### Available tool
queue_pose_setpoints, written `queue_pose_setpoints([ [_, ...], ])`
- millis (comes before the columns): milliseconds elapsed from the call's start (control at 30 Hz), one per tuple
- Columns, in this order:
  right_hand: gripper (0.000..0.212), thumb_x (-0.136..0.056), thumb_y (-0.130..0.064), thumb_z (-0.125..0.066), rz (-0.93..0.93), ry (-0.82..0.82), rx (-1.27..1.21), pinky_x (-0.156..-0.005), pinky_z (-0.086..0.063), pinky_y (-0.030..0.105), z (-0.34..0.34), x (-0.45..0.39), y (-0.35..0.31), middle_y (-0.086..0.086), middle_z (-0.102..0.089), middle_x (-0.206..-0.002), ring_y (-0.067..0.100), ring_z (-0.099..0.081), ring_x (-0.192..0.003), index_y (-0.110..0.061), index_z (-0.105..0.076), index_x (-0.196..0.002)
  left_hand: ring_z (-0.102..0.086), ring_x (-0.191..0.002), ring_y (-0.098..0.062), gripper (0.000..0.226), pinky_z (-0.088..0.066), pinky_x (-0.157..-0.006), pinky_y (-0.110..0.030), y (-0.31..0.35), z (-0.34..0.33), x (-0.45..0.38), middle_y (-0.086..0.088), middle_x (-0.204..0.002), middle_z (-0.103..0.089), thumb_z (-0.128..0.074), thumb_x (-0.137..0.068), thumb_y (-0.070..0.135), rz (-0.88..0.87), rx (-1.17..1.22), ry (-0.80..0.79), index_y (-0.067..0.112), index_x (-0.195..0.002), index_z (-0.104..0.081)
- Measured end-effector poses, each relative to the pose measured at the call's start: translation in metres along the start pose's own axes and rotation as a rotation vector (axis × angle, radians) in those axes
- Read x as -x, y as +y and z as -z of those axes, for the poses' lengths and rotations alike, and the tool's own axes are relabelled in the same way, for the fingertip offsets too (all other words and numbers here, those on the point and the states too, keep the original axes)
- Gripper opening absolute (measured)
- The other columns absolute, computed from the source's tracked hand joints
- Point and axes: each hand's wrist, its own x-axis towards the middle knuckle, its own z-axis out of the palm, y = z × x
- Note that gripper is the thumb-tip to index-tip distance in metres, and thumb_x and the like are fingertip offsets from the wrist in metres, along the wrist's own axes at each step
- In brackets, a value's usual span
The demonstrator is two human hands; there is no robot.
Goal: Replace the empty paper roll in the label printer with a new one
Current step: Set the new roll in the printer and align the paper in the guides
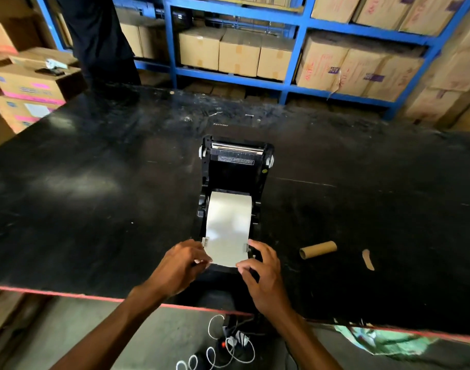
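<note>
A black label printer (235,172) stands open on the black table (95,182), its lid tipped back. A white paper roll (228,209) sits inside, and its strip (227,244) runs toward me between two grey guides. My left hand (183,265) pinches the strip's near left corner. My right hand (260,271) pinches the near right corner. An empty brown cardboard core (318,249) lies on the table to the right of the printer.
A torn cardboard scrap (368,259) lies right of the core. Stacked cartons (28,84) stand at the table's far left. Blue shelving (295,52) with boxes fills the back. A person in dark clothes (100,38) stands behind. White cables (228,345) lie on the floor below the red table edge.
</note>
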Motion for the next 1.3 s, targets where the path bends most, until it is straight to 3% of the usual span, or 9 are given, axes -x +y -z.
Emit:
queue_pose_setpoints([
  [100, 0.012, -0.081, -0.005, -0.065, 0.034, -0.010, 0.047, -0.095, -0.037, 0.032, 0.002, 0.010, -0.005, 0.010, -0.061, -0.117, 0.017, -0.047, -0.115, -0.012, -0.075, -0.085, -0.067, -0.078, -0.024, 0.007, -0.054, -0.066, -0.036, 0.008, 0.000, 0.013, -0.006, -0.080, -0.072, -0.071, -0.081, 0.012, 0.023, 0.023, 0.027, 0.014, -0.081, -0.078],
  [233, 0.023, -0.081, -0.003, -0.062, 0.105, -0.056, 0.121, -0.077, -0.039, 0.031, 0.006, 0.024, -0.006, 0.009, -0.062, -0.088, 0.011, -0.042, -0.090, -0.014, -0.074, -0.095, -0.066, -0.077, -0.027, 0.011, -0.054, -0.066, -0.041, 0.018, -0.001, 0.029, -0.010, -0.079, -0.070, -0.067, -0.082, 0.004, 0.022, 0.016, 0.042, 0.008, -0.081, -0.077],
  [467, 0.020, -0.084, -0.008, -0.061, 0.101, -0.119, 0.131, -0.078, -0.039, 0.028, 0.009, 0.045, -0.002, 0.005, -0.064, -0.089, 0.021, -0.055, -0.088, -0.015, -0.073, -0.098, -0.068, -0.085, -0.025, 0.018, -0.054, -0.071, -0.034, 0.027, -0.012, 0.055, -0.009, -0.091, -0.072, -0.064, -0.084, 0.004, 0.068, -0.028, 0.044, 0.010, -0.094, -0.077],
  [667, 0.017, -0.087, -0.014, -0.059, 0.114, -0.144, 0.141, -0.078, -0.032, 0.017, 0.009, 0.058, 0.001, 0.002, -0.064, -0.092, 0.015, -0.052, -0.090, -0.017, -0.072, -0.098, -0.066, -0.086, -0.022, 0.018, -0.044, -0.068, -0.023, 0.037, -0.019, 0.070, -0.008, -0.093, -0.072, -0.064, -0.086, 0.004, 0.132, -0.030, 0.063, 0.009, -0.098, -0.075],
  [933, 0.015, -0.084, -0.014, -0.061, 0.148, -0.210, 0.133, -0.075, -0.040, 0.029, 0.002, 0.061, 0.004, 0.003, -0.065, -0.085, 0.019, -0.054, -0.086, -0.017, -0.074, -0.091, -0.069, -0.070, -0.017, 0.013, -0.050, -0.065, -0.024, 0.030, -0.017, 0.077, -0.006, -0.092, -0.076, -0.065, -0.086, 0.008, 0.221, 0.074, 0.009, 0.010, -0.094, -0.076],
  [1033, 0.010, -0.079, -0.016, -0.067, 0.160, -0.284, 0.086, -0.078, -0.045, 0.036, 0.007, 0.056, 0.004, 0.004, -0.067, -0.081, 0.021, -0.056, -0.084, -0.016, -0.075, -0.085, -0.064, -0.060, 0.001, 0.011, -0.046, -0.058, -0.011, 0.024, -0.016, 0.076, -0.002, -0.080, -0.075, -0.066, -0.086, 0.011, 0.294, 0.218, 0.004, 0.011, -0.092, -0.075],
  [1133, 0.018, -0.073, -0.022, -0.074, 0.127, -0.299, -0.050, -0.081, -0.046, 0.034, 0.023, 0.039, -0.001, -0.001, -0.068, -0.083, 0.016, -0.057, -0.083, -0.015, -0.074, -0.090, -0.061, -0.066, 0.004, 0.015, -0.043, -0.059, -0.002, 0.016, -0.012, 0.069, 0.004, -0.084, -0.071, -0.065, -0.088, 0.013, 0.399, 0.260, 0.168, 0.010, -0.099, -0.073],
  [1233, 0.012, -0.073, -0.010, -0.075, 0.123, -0.146, -0.130, -0.079, -0.049, 0.037, 0.043, -0.005, -0.015, 0.007, -0.072, -0.082, 0.022, -0.062, -0.082, -0.009, -0.075, -0.085, -0.063, -0.075, -0.013, 0.019, -0.045, -0.066, -0.016, 0.011, -0.007, 0.057, -0.001, -0.084, -0.069, -0.060, -0.091, 0.020, 0.548, 0.327, 0.308, 0.009, -0.102, -0.071],
  [1300, 0.010, -0.077, -0.006, -0.071, 0.154, -0.030, -0.106, -0.080, -0.048, 0.037, 0.057, -0.047, -0.028, 0.011, -0.072, -0.084, 0.025, -0.062, -0.083, -0.007, -0.074, -0.086, -0.063, -0.080, -0.023, 0.027, -0.047, -0.071, -0.031, 0.006, -0.007, 0.051, -0.010, -0.082, -0.068, -0.053, -0.094, 0.031, 0.668, 0.444, 0.248, 0.010, -0.093, -0.069],
])
